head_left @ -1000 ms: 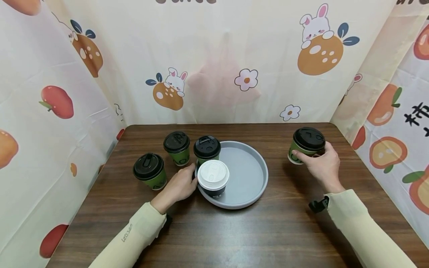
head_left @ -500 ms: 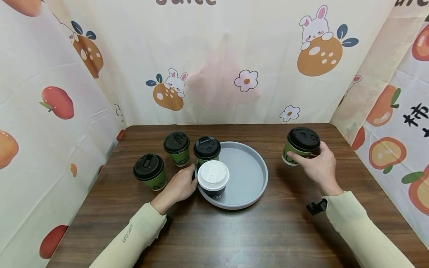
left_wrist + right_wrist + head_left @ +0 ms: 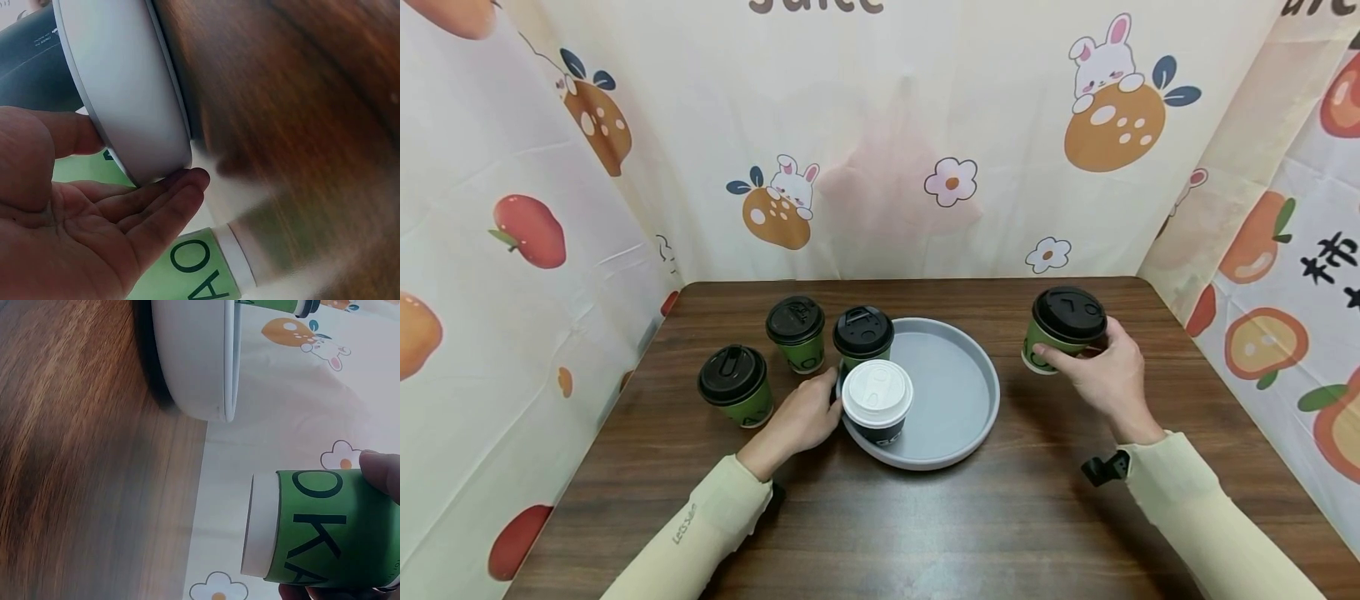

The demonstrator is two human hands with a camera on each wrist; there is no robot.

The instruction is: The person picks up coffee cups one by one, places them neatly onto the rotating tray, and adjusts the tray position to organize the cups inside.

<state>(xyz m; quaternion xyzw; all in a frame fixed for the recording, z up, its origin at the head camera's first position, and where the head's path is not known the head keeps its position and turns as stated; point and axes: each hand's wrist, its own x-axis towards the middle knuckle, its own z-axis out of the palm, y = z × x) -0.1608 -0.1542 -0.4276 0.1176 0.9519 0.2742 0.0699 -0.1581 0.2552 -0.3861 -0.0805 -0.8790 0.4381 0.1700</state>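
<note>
My right hand (image 3: 1108, 375) grips a green paper cup (image 3: 1051, 343) with a black lid, right of the tray. In the right wrist view, the pale base of this cup (image 3: 337, 528) is raised off the table. At the round grey tray (image 3: 951, 400), my left hand (image 3: 805, 410) pinches the left side, thumb at the rim and fingers (image 3: 169, 203) against the outer wall. A dark cup with a white lid (image 3: 877, 400) stands on the tray's left part. Behind it is another black-lidded green cup (image 3: 862, 333), partly hidden.
Two more green cups with black lids stand on the brown wooden table (image 3: 925, 533), left of the tray: one farther back (image 3: 797, 335), one nearer (image 3: 737, 385) beside the left forearm. Printed curtains (image 3: 895, 125) enclose the table at the back and sides.
My right hand has carried the green cup a little to the left, toward the tray. The left hand, the tray and the other cups have stayed in place.
</note>
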